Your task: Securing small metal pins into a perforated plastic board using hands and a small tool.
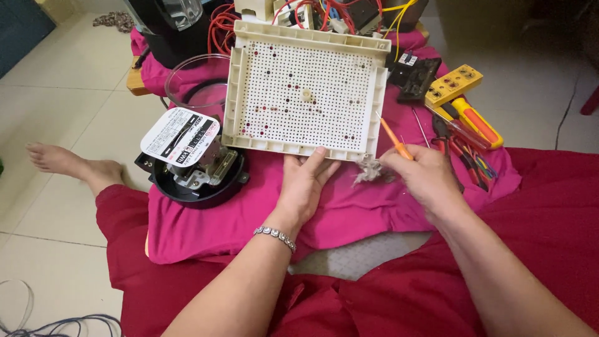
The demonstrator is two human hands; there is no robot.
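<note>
A cream perforated plastic tray [299, 146] lies upside up on a pink cloth [262, 215] over a low table. My left hand [306, 181] grips its near edge, thumb on the rim. My right hand [424, 178] holds a small orange-handled screwdriver [394, 141], its thin shaft pointing toward the tray's near right corner. A grey tuft of lint or rag [369, 170] sits between the two hands, touching my right fingers.
An opened round electric meter [190, 159] with a white face stands at the left. A clear plastic cover [198, 81] is behind it. Pliers and screwdrivers [465, 134], a yellow connector block [453, 84], a black part [415, 76] and red wires [221, 28] lie around. A bare foot [62, 161] rests on the tiled floor.
</note>
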